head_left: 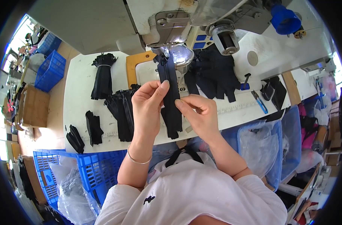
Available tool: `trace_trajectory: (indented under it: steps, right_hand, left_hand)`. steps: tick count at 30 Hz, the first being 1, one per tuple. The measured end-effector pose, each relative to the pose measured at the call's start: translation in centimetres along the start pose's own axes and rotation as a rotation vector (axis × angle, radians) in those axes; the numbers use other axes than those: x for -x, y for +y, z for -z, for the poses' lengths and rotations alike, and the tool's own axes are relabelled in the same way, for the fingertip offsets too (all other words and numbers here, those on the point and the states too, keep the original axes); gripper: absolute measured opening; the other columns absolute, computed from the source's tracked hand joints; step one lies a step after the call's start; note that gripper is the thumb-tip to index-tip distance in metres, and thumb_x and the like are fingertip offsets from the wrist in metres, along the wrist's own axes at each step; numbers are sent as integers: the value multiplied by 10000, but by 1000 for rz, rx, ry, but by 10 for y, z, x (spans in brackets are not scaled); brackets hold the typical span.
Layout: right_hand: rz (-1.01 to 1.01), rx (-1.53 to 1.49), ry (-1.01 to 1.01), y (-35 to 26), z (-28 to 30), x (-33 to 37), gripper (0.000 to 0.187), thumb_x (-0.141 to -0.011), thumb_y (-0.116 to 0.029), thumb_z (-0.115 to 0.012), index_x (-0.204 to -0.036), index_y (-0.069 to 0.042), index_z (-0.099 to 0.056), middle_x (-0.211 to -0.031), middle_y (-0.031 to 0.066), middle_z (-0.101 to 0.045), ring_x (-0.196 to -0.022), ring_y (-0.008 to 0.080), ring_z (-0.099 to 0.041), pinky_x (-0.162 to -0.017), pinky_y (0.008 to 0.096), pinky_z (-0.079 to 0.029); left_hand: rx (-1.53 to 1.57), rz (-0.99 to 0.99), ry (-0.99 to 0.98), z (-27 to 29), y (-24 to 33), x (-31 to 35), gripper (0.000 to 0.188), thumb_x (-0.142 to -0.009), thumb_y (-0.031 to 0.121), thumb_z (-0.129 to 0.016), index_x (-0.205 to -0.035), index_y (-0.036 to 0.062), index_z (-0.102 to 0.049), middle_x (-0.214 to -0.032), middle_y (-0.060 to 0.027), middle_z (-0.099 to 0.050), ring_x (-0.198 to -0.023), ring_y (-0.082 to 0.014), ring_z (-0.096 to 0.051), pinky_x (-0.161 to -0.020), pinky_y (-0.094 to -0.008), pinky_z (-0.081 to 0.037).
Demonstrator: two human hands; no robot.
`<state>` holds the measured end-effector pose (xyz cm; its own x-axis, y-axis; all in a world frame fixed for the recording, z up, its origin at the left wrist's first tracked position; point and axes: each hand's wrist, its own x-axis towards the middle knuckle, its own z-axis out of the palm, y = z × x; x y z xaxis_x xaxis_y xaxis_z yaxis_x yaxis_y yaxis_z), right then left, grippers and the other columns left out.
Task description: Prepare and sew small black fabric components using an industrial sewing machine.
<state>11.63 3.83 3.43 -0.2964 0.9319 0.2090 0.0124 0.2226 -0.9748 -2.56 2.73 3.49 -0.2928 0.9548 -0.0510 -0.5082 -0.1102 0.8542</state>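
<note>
A long black zipper (pixel 171 119) hangs toward me from below the sewing machine's needle area (pixel 169 47), its far end close to the lit needle. My left hand (pixel 148 105) pinches its left edge between thumb and fingers. A little nearer to me, my right hand (pixel 201 116) grips the right edge with thumb and forefinger. Left of the machine lie a tied bundle of black zippers (pixel 102 80) and a loose stack of more zippers (pixel 123 116). Right of the needle, black fabric pieces (pixel 216 73) lie in an overlapping pile.
Two small black folded pieces (pixel 93 127) rest at the white table's (pixel 79 97) left front. A blue cutter (pixel 260 103) lies on the right. Blue crates (pixel 92 168) and a blue bin (pixel 259 150), with clear plastic bags, stand below the front edge. The machine head overhangs my hands.
</note>
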Motion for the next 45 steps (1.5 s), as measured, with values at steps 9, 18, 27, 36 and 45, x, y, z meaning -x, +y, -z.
trace_trajectory:
  steps: [9, 18, 27, 36, 45]
  right_hand:
    - [84, 20, 30, -8, -5, -33, 183, -845, -129, -667, -793, 45, -641, -619, 39, -581, -552, 59, -491, -513, 233, -374]
    - [25, -33, 98, -6, -7, -44, 170, -847, -139, -661, -810, 27, -669, -611, 41, -610, -525, 47, -499, -490, 210, -375]
    - [137, 598, 264, 46, 67, -34, 115, -846, -67, -621, -949, -34, -658, -884, 95, -645, -756, 189, -626, -658, 294, -481]
    - [378, 1282, 236, 75, 107, -82, 258, -770, -99, -677, -1013, -106, -592, -932, 62, -613, -891, 264, -585, -852, 403, -411]
    - [510, 897, 465, 31, 86, -52, 132, -809, -118, -692, -893, -40, -627, -814, 73, -636, -692, 213, -605, -633, 289, -465]
  left_hand:
    - [-84, -73, 49, -7, 11, -29, 122, -845, 161, -695, -788, 66, -642, -656, 82, -533, -535, 4, -388, -488, -162, -273]
    - [-101, -135, 136, -19, 23, -69, 109, -843, 77, -637, -750, 92, -582, -634, 49, -509, -531, -32, -423, -473, -185, -310]
    - [-96, -185, 177, -9, 23, -75, 143, -870, 76, -617, -737, 49, -573, -570, 8, -491, -486, -72, -406, -466, -227, -289]
    - [-454, -279, 235, 55, 49, -17, 164, -884, 179, -650, -903, 17, -657, -752, 53, -540, -687, -21, -456, -642, -180, -358]
    - [-1397, -334, 484, 103, -7, 35, 131, -797, 158, -697, -859, 59, -638, -921, -62, -568, -951, -237, -484, -858, -351, -378]
